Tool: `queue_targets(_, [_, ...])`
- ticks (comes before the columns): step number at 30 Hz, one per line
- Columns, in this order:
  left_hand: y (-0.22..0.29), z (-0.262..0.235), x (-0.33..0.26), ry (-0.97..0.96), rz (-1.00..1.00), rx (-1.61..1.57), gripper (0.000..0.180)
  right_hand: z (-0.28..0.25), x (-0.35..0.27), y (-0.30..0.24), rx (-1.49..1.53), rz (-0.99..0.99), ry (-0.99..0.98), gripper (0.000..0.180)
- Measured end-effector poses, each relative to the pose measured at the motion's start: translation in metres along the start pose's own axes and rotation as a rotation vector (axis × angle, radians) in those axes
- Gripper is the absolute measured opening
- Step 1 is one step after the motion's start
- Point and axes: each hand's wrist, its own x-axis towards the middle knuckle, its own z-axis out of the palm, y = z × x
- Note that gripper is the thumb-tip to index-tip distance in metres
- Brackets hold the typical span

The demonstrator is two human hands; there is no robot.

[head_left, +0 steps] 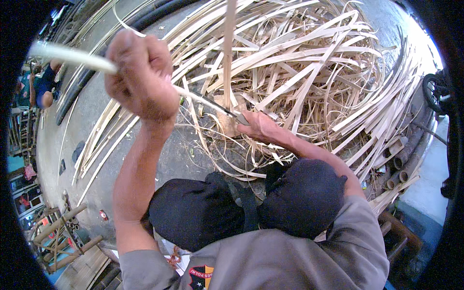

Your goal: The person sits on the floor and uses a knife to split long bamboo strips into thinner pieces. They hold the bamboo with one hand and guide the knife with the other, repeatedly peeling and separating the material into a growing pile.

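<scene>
My left hand (142, 75), raised at the upper left, is closed in a fist around a pale bamboo strip (72, 55). One end of the strip sticks out to the left, blurred. Its other part slants down right toward a knife (232, 114). My right hand (261, 126), lower and near the middle, grips this knife, with much of the handle hidden by the fingers. The strip meets the dark blade over a wooden block (225, 126). Beside the blade, a flat wooden slat (229, 58) rises upright from the block.
A tangled heap of bamboo strips and shavings (309, 63) covers the floor beyond my right hand. Thick bamboo poles (401, 159) lie at the right. A black pipe (145, 21) curves along the far left. Another person (46, 87) is at the left edge, near a bamboo frame (60, 237).
</scene>
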Motion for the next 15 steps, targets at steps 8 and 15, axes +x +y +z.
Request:
queue_targets(8, [0.015, 0.005, -0.012, 0.039, -0.054, 0.201, 0.047, 0.041, -0.029, 0.023, 0.105, 0.155, 0.157, 0.041])
queue_targets(15, [0.032, -0.010, 0.002, 0.066, -0.312, 0.099, 0.042, 0.051, -0.028, 0.040, 1.007, 0.509, -0.168, 0.033])
